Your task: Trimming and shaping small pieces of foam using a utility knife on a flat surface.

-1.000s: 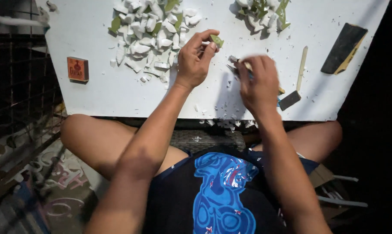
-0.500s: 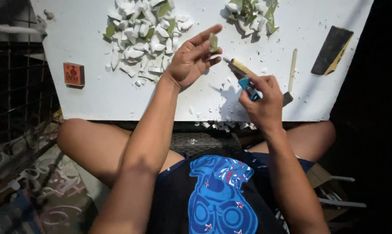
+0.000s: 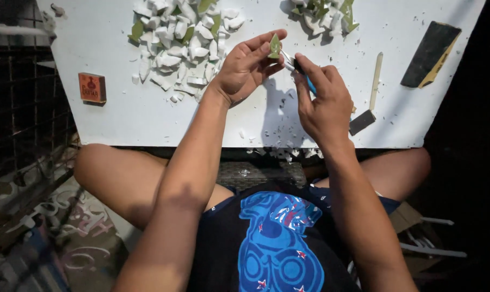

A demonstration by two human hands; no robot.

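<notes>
White board [image 3: 147, 113]: shard heap [image 3: 180, 43], small red box [image 3: 92, 87].

I see a matt white board [image 3: 147, 108], smooth but dusted with crumbs. The chips [image 3: 180, 43] heaped on it look like broken ceramic, glossy white or green on the face, chalky at the broken edges. The shard [image 3: 275, 46] in my left hand [image 3: 242, 73] has a green glazed side. My right hand [image 3: 323, 100] grips a tool [image 3: 304, 75] with a blue plastic handle. The stick [image 3: 376, 81] looks like pale bare wood.
</notes>
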